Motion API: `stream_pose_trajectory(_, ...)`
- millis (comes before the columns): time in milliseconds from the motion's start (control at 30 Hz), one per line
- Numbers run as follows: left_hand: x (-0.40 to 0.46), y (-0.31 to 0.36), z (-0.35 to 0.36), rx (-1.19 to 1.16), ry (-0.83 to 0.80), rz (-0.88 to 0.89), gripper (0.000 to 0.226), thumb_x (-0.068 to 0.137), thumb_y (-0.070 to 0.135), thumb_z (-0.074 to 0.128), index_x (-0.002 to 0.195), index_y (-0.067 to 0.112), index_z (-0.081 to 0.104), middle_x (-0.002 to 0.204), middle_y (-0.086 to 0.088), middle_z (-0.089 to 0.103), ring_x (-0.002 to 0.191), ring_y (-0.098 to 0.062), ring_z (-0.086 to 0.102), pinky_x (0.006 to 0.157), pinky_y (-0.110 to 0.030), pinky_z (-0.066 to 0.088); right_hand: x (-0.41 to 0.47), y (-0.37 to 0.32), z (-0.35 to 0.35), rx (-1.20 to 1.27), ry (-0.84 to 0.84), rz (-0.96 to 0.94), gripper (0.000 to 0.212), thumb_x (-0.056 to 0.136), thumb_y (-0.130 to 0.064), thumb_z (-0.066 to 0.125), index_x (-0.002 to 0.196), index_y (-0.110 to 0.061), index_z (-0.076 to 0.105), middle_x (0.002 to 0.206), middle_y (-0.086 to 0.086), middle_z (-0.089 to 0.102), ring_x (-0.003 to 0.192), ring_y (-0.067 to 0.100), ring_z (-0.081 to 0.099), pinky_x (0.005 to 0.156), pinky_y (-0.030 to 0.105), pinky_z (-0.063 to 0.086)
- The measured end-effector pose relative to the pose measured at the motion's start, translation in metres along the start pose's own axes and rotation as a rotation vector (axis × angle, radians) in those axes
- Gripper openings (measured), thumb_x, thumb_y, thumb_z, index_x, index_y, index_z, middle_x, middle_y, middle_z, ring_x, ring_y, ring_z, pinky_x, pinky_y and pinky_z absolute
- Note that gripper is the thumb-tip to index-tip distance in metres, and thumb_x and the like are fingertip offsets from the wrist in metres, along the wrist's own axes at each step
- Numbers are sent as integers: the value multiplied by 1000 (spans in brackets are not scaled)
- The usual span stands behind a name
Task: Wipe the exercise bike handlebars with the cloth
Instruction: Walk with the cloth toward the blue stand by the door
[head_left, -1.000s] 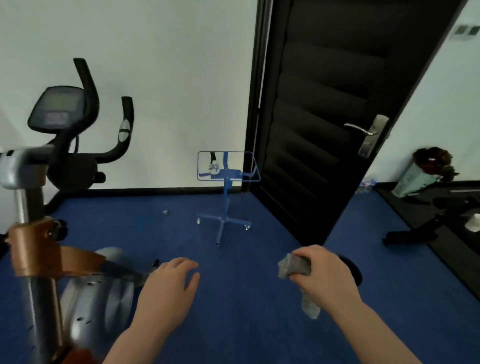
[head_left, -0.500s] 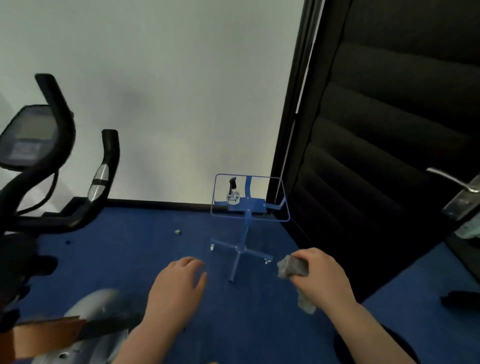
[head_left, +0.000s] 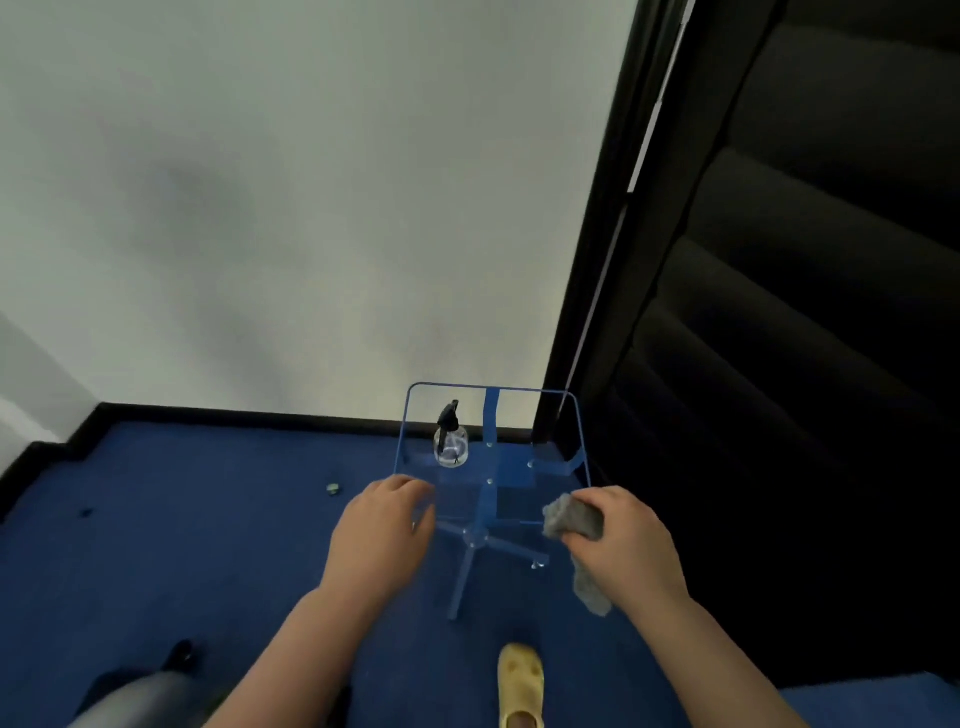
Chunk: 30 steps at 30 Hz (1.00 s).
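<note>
Bottom centre, my yellow slipper (head_left: 521, 686); above it my right hand (head_left: 618, 545) grips the bunched cloth (head_left: 574, 525), my left hand (head_left: 382, 538) empty, fingers loosely curled. Beyond, lower centre, the spray bottle (head_left: 451, 441) on the clear stand (head_left: 493, 415): I'd wet the cloth lightly. Handlebars are out of frame.

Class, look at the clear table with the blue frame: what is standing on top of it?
A spray bottle stands on the clear table, near its far left corner. Nothing else shows on top, though the right hand with the cloth covers the near right edge.
</note>
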<state>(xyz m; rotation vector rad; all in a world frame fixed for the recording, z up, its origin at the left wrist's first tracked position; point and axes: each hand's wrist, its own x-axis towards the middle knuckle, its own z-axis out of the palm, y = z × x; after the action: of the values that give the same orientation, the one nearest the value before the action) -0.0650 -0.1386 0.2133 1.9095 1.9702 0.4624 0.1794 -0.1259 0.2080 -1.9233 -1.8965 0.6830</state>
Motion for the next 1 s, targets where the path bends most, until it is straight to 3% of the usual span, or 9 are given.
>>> stream_pose_trajectory(100,47,0,18,-15,-34,-100,27,92,27,48,115,26,62,124,8,60,116,-17,52,88,-30,43,56,15,11,17,-81,1,36,77,-22,67,113,-26,63,111,-12,58,102,9,55,82,24,46)
stream_pose_trajectory(300,122,-5,52,-34,-78,-187,28,90,22,50,114,20,64,122,1,61,111,-23,54,87,-35,45,157,29,46,0,-149,19,41,79,-20,65,120,-22,60,119,-5,57,108,17,55,84,28,45)
stream_pose_trajectory(567,172,-61,109,-48,-61,-275,31,89,17,54,120,15,60,130,-5,57,121,-25,47,98,-35,36,250,58,154,-9,-236,85,34,83,-24,66,117,-19,60,119,2,56,105,22,55,77,26,39)
stream_pose_trajectory(733,179,-91,127,-58,-52,-286,30,90,19,54,119,16,61,127,-3,58,118,-23,48,96,-32,36,283,81,220,0,-279,202,37,85,-25,64,120,-16,59,122,7,55,109,25,53,78,28,39)
stream_pose_trajectory(833,174,-105,134,-58,-47,-300,29,89,18,54,117,17,61,126,0,59,116,-20,49,92,-27,35,289,88,247,-39,-374,239,48,88,-29,61,132,-14,49,130,10,49,118,28,47,91,36,42)
stream_pose_trajectory(900,171,-110,133,-49,-62,-309,29,90,20,53,118,18,60,127,1,58,117,-19,48,93,-28,37,289,89,251,-73,-432,237,53,90,-29,58,139,-14,42,139,9,44,124,29,41,100,41,40)
stream_pose_trajectory(1000,169,-107,122,-52,-60,-292,30,90,21,52,119,19,60,127,2,57,118,-18,47,93,-28,36,284,85,235,-61,-412,229,53,93,-26,55,142,-16,38,145,6,39,127,27,41,100,38,38)
